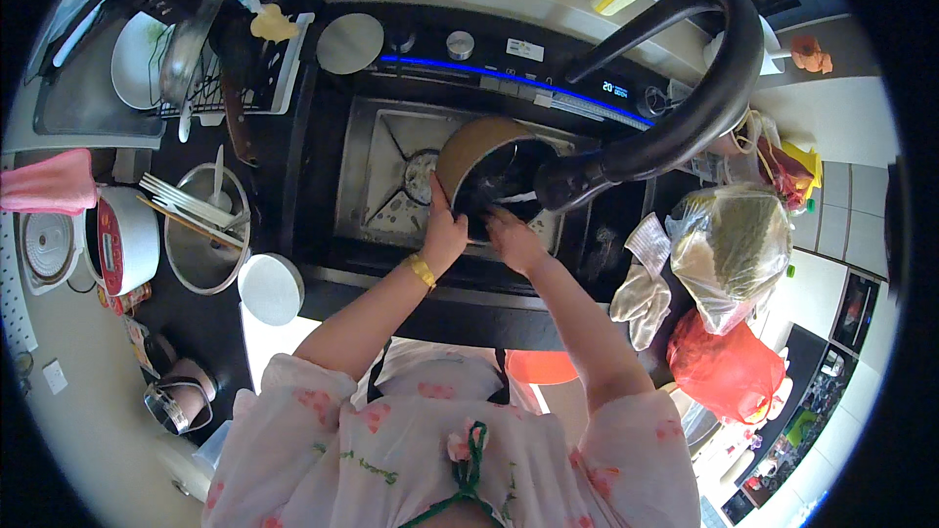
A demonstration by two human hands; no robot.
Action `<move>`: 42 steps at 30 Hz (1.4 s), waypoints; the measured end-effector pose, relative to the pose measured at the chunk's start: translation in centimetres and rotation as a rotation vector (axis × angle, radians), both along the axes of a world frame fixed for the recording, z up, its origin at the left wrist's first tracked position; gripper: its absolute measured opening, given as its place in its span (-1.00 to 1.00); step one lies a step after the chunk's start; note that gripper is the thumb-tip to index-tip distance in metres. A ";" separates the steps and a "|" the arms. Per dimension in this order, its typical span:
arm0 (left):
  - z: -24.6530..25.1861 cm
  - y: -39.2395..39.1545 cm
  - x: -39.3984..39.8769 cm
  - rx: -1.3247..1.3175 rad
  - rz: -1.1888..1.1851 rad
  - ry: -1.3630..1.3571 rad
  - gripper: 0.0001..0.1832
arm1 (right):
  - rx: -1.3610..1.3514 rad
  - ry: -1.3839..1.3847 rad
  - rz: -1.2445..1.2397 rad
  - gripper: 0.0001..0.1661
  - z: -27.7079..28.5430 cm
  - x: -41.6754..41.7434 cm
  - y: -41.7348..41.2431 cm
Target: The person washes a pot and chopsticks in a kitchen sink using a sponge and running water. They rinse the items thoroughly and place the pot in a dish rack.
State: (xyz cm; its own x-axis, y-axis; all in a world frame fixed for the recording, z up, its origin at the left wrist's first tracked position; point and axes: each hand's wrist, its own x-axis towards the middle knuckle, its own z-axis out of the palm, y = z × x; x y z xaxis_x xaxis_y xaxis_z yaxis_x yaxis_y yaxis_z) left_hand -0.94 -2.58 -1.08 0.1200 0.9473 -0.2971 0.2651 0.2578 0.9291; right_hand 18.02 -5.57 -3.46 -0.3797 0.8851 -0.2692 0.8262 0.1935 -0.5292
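A round pot (pixel 480 143), brownish outside and dark inside, is tilted in the metal sink (pixel 374 161). My left hand (pixel 444 231) grips its near left side, thumb at the rim. The fingers of my right hand (pixel 513 238) reach in at the pot's near edge; the fingertips are partly hidden, and whether they hold anything cannot be told. From the head of the black faucet (pixel 579 180), water runs into the pot. The sink floor shows a round drain and wet spots.
Left of the sink are a dish rack (pixel 282 81), a glass bowl with utensils (pixel 198 275), a white bowl (pixel 271 290) and a rice cooker (pixel 132 238). On the right lie cloths (pixel 642 304), a filled clear plastic bag (pixel 733 249) and a red bag (pixel 722 370). The faucet's neck arches over the right side.
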 end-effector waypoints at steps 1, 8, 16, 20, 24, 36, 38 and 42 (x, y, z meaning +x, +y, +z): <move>0.3 0.0 0.2 0.036 -0.012 0.015 0.03 | -0.102 -0.051 0.105 -0.63 -0.9 0.3 1.3; 1.3 0.4 2.8 0.092 -0.007 0.134 0.07 | 0.119 -0.098 -0.351 -0.55 -5.5 -0.3 4.7; 0.9 -0.1 2.9 -0.080 -0.003 0.088 0.06 | 0.441 -0.191 -0.444 -0.58 -8.6 -0.8 4.9; -0.2 0.1 3.2 -0.035 0.035 0.096 0.06 | 0.197 -0.199 -0.191 -0.58 -7.5 -1.5 5.1; -0.9 0.0 2.1 -0.112 0.026 0.133 0.06 | 0.009 -0.237 -0.107 -0.58 -8.3 -1.4 5.2; -3.2 -0.9 1.6 -0.145 0.026 0.091 0.08 | 0.250 -0.385 -0.286 -0.49 -10.2 -1.4 3.7; -3.2 -0.9 1.9 -0.133 0.019 0.100 0.08 | -0.186 -0.337 -0.053 -0.47 -10.5 -1.1 3.7; -2.2 -0.3 1.8 -0.252 0.020 0.044 0.07 | 0.968 -0.847 0.133 -0.52 -11.2 0.1 3.8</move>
